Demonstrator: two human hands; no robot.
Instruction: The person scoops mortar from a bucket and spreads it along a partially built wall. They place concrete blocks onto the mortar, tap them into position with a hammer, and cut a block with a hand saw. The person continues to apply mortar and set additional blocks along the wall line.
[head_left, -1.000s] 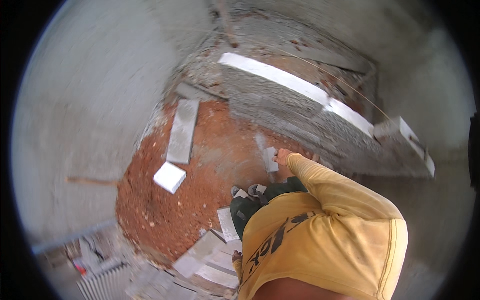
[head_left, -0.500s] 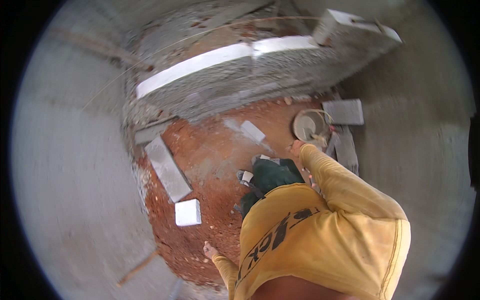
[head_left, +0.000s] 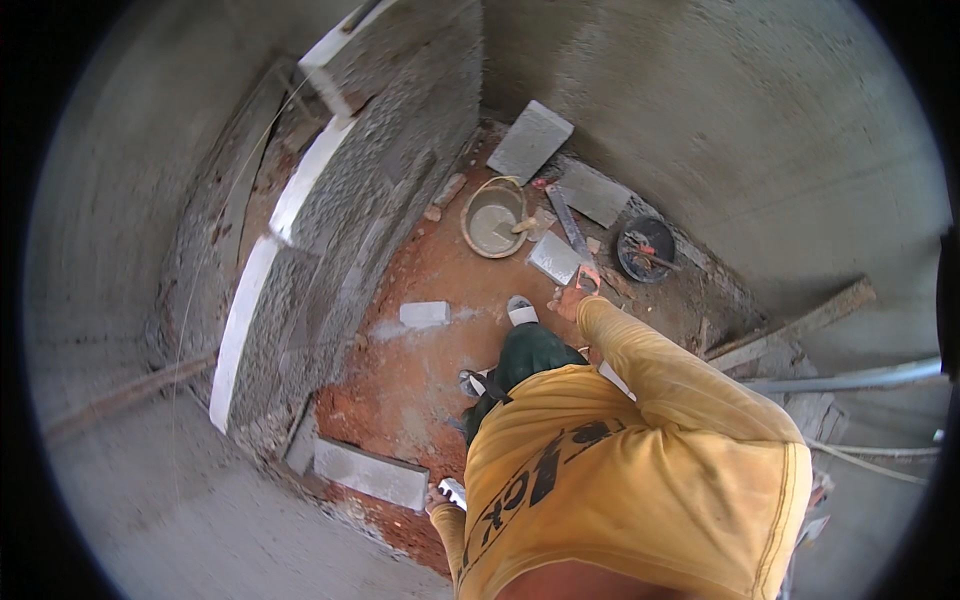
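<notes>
My right hand (head_left: 568, 302) hangs in front of my right thigh, fingers loosely curled, with nothing visible in it. Just past it in view is the orange handle (head_left: 588, 279) of a hand saw, whose blade (head_left: 567, 220) lies on the ground. Beside the saw lies a grey-white block (head_left: 554, 258). Low at my left side, my left hand (head_left: 437, 498) is loosely closed, apparently empty. It is nearest to a long grey block (head_left: 370, 473) and a small white block (head_left: 454, 493) partly hidden by my sleeve.
A round mortar bucket (head_left: 494, 218) stands ahead, with a black tub (head_left: 645, 249) to its right. Other blocks (head_left: 530, 142) lie near the wall. A low white-topped block wall (head_left: 370, 170) runs along the left. A plank (head_left: 795, 325) and metal bar (head_left: 850, 376) are at right.
My body and view have turned right, so the low wall swings left and the black tub, plank and saw handle come into view. Both hands stay low at my sides.
</notes>
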